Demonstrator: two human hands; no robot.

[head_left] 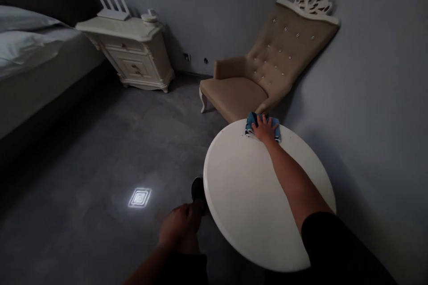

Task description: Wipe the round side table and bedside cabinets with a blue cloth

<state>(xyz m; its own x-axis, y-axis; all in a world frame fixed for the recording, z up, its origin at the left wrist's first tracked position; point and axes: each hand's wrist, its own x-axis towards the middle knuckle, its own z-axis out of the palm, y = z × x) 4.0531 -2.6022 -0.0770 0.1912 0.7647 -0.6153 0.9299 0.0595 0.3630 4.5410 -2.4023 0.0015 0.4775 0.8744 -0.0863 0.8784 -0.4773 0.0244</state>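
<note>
My right hand (265, 130) holds a folded blue cloth (276, 123) down against a round white table (244, 187), close to the far rim. Its fingers are spread across the top of the cloth, and my forearm stretches over the tabletop. A few small dark specks lie beside the cloth. Lower down, left of the table, my left hand (175, 227) is in front of my leg, away from the tabletop. Its fingers look curled in, and nothing shows in them, though the light is dim.
Behind the table stands a tan tufted armchair (234, 93), near the grey wall at right. A white nightstand (137, 60) carries a router (113, 12) with upright antennas. The bed (40, 67) is at left. A bright square (139, 197) shows on the floor near my shoe (198, 187).
</note>
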